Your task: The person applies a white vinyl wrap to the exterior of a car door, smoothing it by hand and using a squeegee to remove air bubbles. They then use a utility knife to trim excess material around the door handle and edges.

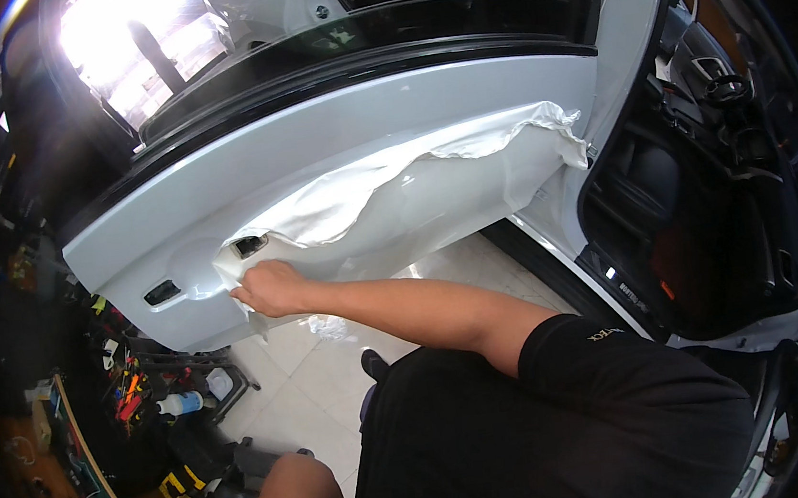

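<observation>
A light-coloured car door stands open in front of me. A loose white film lies across its middle, wrinkled and bunched along a wavy edge. My right hand is closed on the film's left end, just below a dark handle opening. Its fingertips are partly hidden. A second handle opening is farther left on the door. My left arm is bent at the lower edge; the hand itself does not show.
At right is the car's open doorway with a dark seat. A tool cart with hand tools and a bottle stands at left. Crumpled clear film lies on the tiled floor. A wooden-edged bench is at lower left.
</observation>
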`<state>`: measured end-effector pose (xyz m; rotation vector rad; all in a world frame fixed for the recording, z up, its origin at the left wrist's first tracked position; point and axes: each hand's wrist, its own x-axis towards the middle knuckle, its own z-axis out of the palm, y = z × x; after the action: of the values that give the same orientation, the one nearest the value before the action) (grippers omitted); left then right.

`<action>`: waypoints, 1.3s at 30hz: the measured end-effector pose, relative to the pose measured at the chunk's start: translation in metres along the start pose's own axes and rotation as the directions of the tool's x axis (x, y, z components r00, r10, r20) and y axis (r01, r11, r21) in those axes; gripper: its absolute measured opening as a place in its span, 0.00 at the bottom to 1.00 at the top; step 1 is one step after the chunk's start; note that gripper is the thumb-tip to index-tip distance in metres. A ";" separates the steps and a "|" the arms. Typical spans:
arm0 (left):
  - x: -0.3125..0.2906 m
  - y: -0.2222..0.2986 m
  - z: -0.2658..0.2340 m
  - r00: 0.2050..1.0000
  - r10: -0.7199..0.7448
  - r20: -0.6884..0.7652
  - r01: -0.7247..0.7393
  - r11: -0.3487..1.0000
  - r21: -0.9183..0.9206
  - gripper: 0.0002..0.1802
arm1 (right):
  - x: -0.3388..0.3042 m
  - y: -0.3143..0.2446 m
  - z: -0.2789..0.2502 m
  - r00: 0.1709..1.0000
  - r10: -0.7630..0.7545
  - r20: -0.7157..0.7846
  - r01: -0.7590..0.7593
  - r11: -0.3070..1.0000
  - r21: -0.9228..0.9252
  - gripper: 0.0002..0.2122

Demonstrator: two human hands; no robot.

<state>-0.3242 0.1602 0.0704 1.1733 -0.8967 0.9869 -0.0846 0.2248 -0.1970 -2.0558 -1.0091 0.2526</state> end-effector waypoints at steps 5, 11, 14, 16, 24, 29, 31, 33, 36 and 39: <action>-0.015 0.004 -0.017 0.984 -0.179 -0.002 0.179 0.984 -0.018 0.06 | 0.000 0.001 -0.001 1.000 0.010 0.016 -0.011 1.000 0.006 0.25; -0.032 -0.028 -0.062 0.931 -0.269 0.247 0.303 0.946 -0.111 0.09 | 0.005 -0.001 0.001 0.997 0.034 0.066 -0.032 0.999 -0.035 0.23; -0.024 -0.034 -0.065 0.905 -0.296 0.306 0.320 0.947 -0.032 0.12 | 0.003 -0.002 -0.005 0.995 0.045 0.086 -0.043 0.999 -0.016 0.23; -0.020 -0.042 -0.065 0.912 -0.212 0.350 0.265 0.958 -0.112 0.14 | 0.001 -0.006 -0.007 0.997 0.040 0.069 -0.040 0.999 -0.001 0.23; -0.010 -0.041 -0.038 0.950 -0.027 0.310 0.088 0.979 -0.186 0.18 | 0.000 -0.002 -0.002 1.000 0.010 0.022 -0.010 1.000 -0.001 0.26; 0.003 -0.034 -0.041 0.928 -0.028 0.372 0.092 0.984 -0.155 0.08 | -0.001 -0.001 -0.003 1.000 0.013 0.019 -0.013 1.000 0.004 0.26; 0.006 -0.031 -0.042 0.921 -0.042 0.388 0.107 0.983 -0.147 0.07 | -0.001 -0.001 -0.003 1.000 0.008 0.015 -0.008 1.000 0.005 0.26; 0.005 -0.031 -0.043 0.926 -0.025 0.377 0.087 0.985 -0.151 0.08 | -0.001 -0.004 -0.005 0.999 0.015 0.031 -0.015 1.000 0.007 0.25; 0.004 -0.031 -0.041 0.933 -0.020 0.359 0.081 0.984 -0.156 0.08 | -0.001 -0.003 -0.007 0.998 0.036 0.058 -0.036 0.999 -0.002 0.24; 0.006 -0.028 -0.042 0.929 -0.014 0.370 0.076 0.985 -0.153 0.07 | 0.000 -0.005 -0.005 0.998 0.026 0.053 -0.026 1.000 -0.002 0.23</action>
<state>-0.2936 0.1991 0.0607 1.2514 -1.2197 0.6481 -0.0848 0.2241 -0.1905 -2.0735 -1.0155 0.3214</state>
